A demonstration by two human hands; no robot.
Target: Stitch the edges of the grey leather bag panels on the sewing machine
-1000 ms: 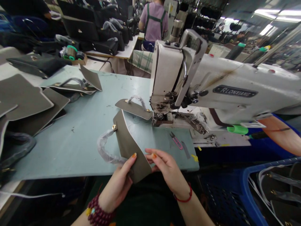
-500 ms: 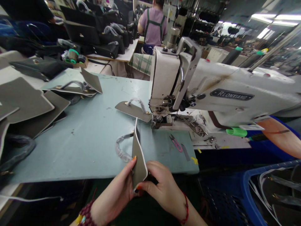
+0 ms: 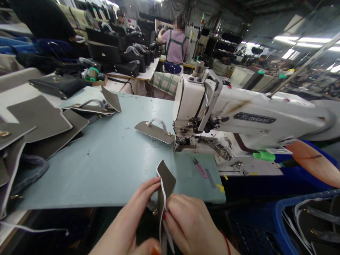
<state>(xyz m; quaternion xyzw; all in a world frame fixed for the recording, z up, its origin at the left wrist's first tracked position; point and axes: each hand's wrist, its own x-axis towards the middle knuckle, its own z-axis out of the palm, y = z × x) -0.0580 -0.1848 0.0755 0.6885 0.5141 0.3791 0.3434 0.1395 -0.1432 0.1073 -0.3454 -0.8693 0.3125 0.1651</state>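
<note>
A grey-brown bag panel (image 3: 168, 180) with a white edge stands on end above the table's front edge, between my two hands. My left hand (image 3: 138, 209) grips it from the left, its fingertips against the upper part and its thumb lower down. On the other side, my right hand (image 3: 190, 221) is closed on the panel's lower right part, fingers curled. The lower end is partly hidden by the hands, with a bit of metal fitting and clear wrap showing beneath. Another panel (image 3: 152, 132) with a plastic-wrapped handle (image 3: 158, 122) lies flat beside the sewing machine (image 3: 191, 106).
Pink thread snips (image 3: 199, 167) lie right of my hands on the pale green table (image 3: 111, 159). Stacked panels (image 3: 39, 115) cover the left side. A blue basket (image 3: 281, 209) of pieces stands at lower right. A person in purple (image 3: 176, 46) sits farther back.
The held panel has come lower and closer and has turned, so its wrapped handle no longer shows at the left. Both hands have shifted their hold along it. The camera view has tilted up slightly.
</note>
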